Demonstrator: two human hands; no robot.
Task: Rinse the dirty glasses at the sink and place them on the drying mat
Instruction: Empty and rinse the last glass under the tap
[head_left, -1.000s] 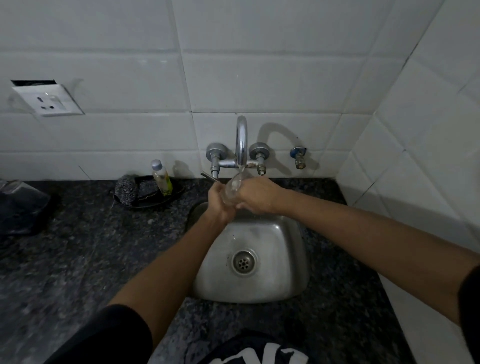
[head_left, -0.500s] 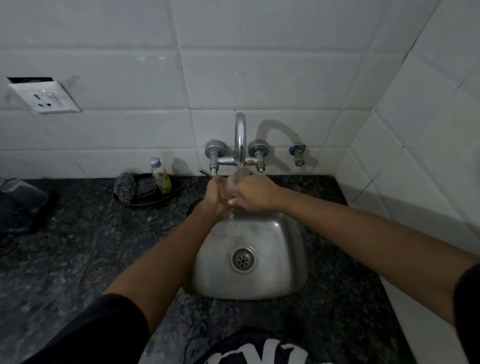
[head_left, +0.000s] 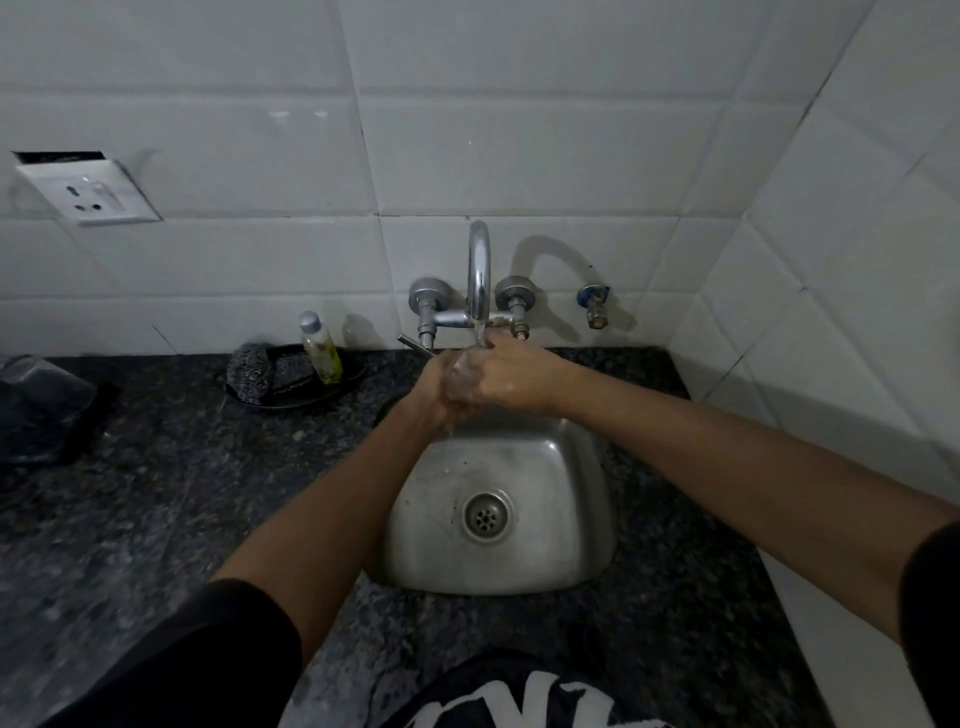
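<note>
Water ran from the tap (head_left: 478, 275) onto a clear glass (head_left: 462, 375) held just above the sink (head_left: 524, 566), a little above the middle of the frame. Left hand (head_left: 435, 387) curled round the glass from the left, and right hand (head_left: 511, 375) wrapped it from the right, both grips closed on it. A small bottle (head_left: 321, 348) stood in a dark dish (head_left: 306, 392) on the bench (head_left: 171, 483) at centre left.
</note>
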